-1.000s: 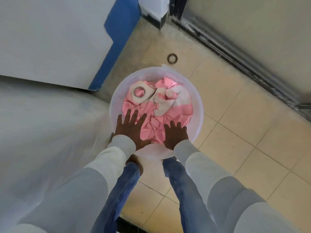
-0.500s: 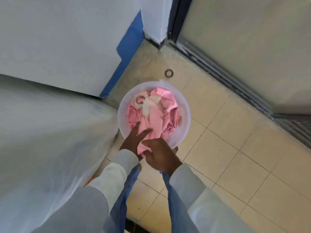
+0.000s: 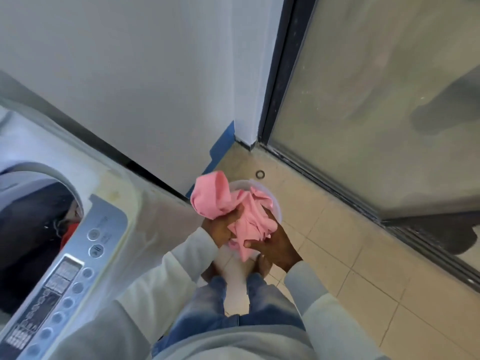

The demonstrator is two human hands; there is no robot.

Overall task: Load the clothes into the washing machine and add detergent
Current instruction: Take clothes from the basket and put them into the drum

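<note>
A bundle of pink cloth (image 3: 220,198) is lifted above the white plastic basin (image 3: 274,201) on the floor. My left hand (image 3: 220,226) grips the bundle from the left side. On the right, my right hand (image 3: 275,242) holds its hanging folds. The top-loading washing machine (image 3: 109,229) stands at the left with its tub opening (image 3: 33,219) uncovered; dark and red clothes lie inside. Most of the basin is hidden behind the cloth and my hands.
The machine's control panel (image 3: 65,276) with round buttons runs along its front edge. A white wall is behind the machine. A frosted glass sliding door (image 3: 376,113) closes the right side. A small metal ring (image 3: 260,174) lies on the tiled floor.
Both hands gathered the pink cloth in the basin and lifted it up. The view rose and swung left, bringing the washing machine's opening and panel into sight.
</note>
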